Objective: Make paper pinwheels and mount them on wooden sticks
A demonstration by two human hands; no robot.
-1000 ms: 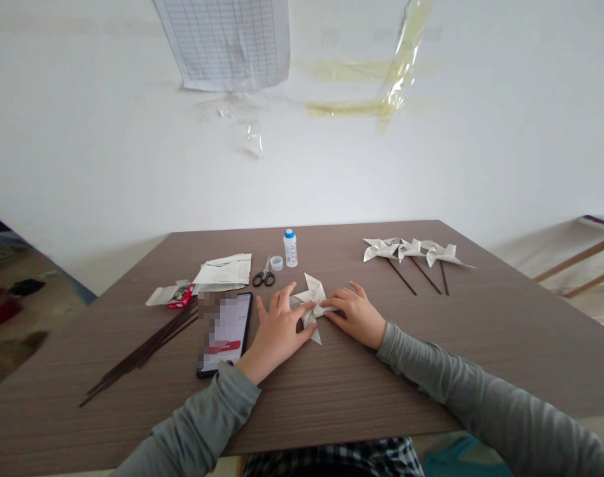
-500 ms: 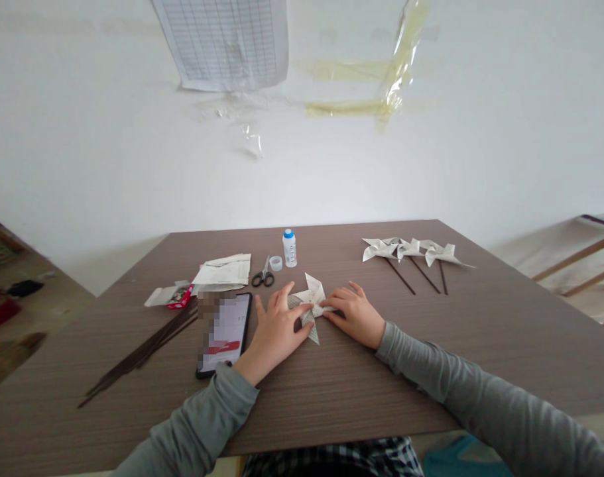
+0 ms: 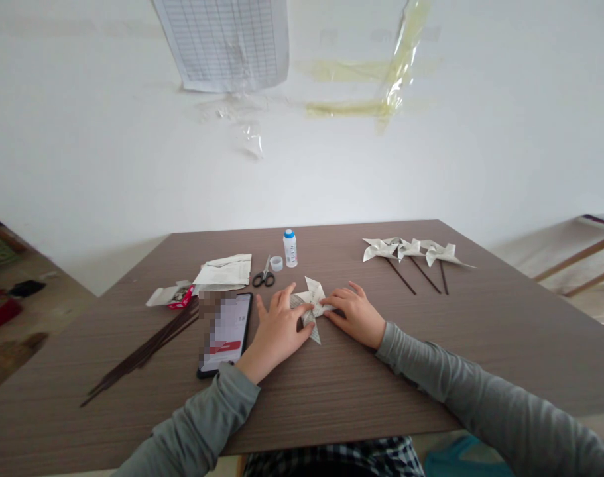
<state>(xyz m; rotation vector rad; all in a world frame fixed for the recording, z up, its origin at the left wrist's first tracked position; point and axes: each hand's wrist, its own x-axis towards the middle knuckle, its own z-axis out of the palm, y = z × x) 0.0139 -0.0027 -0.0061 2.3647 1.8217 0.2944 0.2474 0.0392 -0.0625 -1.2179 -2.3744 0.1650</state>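
Note:
A paper pinwheel (image 3: 314,292) folded from printed sheet lies on the table in front of me, its pointed blades spread out. My left hand (image 3: 278,328) reaches over it from the left. Its thumb and index finger grip the pinwheel near the centre, while the other fingers are spread. From the right, my right hand (image 3: 355,315) pinches the right-hand blade between thumb and fingers. The fingertips partly cover the pinwheel, and its very centre is hard to make out.
Left of my hands lie a phone (image 3: 228,334), dark thin sticks (image 3: 147,348), a small red box (image 3: 181,296) and folded papers (image 3: 225,271). Scissors (image 3: 264,278), a clear cap (image 3: 276,264) and a blue-topped bottle (image 3: 290,249) stand behind. Finished-looking pinwheels on sticks (image 3: 410,249) lie back right.
The pinwheel's upper blade sits very slightly lower. Both hands keep nearly the same place and hold on the pinwheel.

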